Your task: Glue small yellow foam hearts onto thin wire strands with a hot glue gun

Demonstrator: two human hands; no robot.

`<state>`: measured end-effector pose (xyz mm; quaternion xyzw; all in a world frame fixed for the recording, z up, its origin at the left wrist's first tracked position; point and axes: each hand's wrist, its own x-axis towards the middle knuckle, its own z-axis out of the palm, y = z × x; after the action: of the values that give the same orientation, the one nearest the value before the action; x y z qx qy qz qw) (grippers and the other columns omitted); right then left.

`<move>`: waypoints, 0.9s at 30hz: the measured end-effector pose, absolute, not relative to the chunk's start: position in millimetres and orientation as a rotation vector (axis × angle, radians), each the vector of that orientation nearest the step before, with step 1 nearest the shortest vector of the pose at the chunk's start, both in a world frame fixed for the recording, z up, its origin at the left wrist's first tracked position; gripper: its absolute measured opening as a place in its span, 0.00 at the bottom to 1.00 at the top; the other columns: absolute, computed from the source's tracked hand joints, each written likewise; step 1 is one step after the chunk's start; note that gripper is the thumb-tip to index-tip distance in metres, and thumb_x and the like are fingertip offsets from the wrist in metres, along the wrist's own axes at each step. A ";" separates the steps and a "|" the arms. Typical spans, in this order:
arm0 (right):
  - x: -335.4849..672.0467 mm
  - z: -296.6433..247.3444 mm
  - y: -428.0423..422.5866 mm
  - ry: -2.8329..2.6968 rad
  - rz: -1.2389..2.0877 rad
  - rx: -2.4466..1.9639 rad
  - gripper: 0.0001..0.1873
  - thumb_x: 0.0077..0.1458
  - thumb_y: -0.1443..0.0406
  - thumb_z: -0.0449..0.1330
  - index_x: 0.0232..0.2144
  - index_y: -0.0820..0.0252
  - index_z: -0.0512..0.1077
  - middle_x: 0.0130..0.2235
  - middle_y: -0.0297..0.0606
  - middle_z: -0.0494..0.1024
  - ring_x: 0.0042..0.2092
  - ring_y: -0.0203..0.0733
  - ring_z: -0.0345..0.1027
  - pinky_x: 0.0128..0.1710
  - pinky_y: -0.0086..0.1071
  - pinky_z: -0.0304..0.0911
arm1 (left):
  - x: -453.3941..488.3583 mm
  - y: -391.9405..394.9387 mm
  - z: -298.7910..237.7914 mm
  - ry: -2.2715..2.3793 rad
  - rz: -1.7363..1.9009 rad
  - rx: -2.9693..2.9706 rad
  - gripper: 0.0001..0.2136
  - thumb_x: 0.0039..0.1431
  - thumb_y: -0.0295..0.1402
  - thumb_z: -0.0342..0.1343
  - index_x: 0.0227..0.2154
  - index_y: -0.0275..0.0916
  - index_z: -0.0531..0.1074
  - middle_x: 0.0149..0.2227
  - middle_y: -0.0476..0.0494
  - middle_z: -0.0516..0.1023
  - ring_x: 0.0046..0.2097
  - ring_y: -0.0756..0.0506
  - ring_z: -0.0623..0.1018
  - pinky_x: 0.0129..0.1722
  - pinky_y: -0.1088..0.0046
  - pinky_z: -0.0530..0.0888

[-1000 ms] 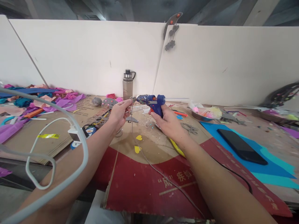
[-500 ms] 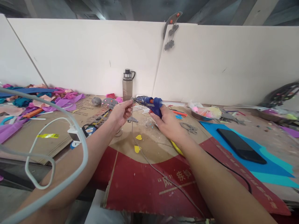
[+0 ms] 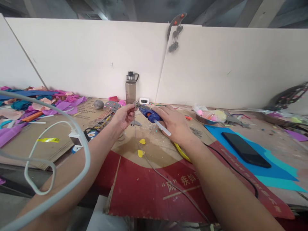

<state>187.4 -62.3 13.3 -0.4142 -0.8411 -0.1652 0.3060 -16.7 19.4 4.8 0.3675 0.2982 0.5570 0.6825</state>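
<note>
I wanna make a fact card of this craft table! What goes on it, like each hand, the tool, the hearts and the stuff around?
Left hand: pinching a thin cord
Right hand: holding a blue glue gun, front end toward the left fingertips
Glue stick: pale, poking out the back
Yellow hearts: two, on cardboard
Behind: upright bottle, small white digital display
Right side: black phone on a blue sheet

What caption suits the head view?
Right hand holds a blue glue gun, tip close to the thin cord pinched in the left hand, above red-and-tan cardboard.
</note>
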 end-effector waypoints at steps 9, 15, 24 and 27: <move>188.5 1.7 -55.9 -1.961 -0.108 -1.110 0.21 0.60 0.64 0.51 0.56 0.52 0.64 0.51 0.43 0.74 0.52 0.51 0.67 0.49 0.46 0.63 | -17.5 19.7 5.3 0.689 1.272 0.812 0.07 0.47 0.24 0.61 0.23 0.34 0.67 0.23 0.50 0.71 0.16 0.61 0.62 0.11 0.89 0.52; 188.5 -2.1 -52.9 -1.950 -0.071 -1.148 0.20 0.59 0.62 0.52 0.54 0.53 0.66 0.46 0.45 0.76 0.53 0.53 0.67 0.50 0.48 0.63 | -16.6 18.5 5.1 0.688 1.265 0.837 0.06 0.46 0.25 0.62 0.23 0.34 0.68 0.23 0.50 0.71 0.17 0.61 0.62 0.11 0.89 0.52; 187.7 -6.0 -49.7 -1.948 -0.087 -1.163 0.22 0.60 0.62 0.51 0.56 0.54 0.65 0.47 0.45 0.76 0.52 0.53 0.68 0.49 0.47 0.63 | -15.6 17.6 3.8 0.690 1.264 0.899 0.08 0.43 0.26 0.64 0.22 0.33 0.69 0.22 0.50 0.71 0.18 0.60 0.63 0.11 0.88 0.53; 187.5 -4.8 -50.5 -1.957 -0.095 -1.155 0.22 0.60 0.63 0.51 0.56 0.53 0.64 0.48 0.45 0.76 0.53 0.53 0.67 0.50 0.47 0.62 | -15.4 17.8 3.0 0.689 1.272 0.920 0.08 0.42 0.26 0.64 0.22 0.33 0.69 0.22 0.50 0.71 0.18 0.60 0.63 0.11 0.88 0.52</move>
<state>187.5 -50.5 -4.8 -0.4607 -0.7809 -0.0381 0.4201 -15.4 17.8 3.0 0.4058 0.3040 0.5607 0.6546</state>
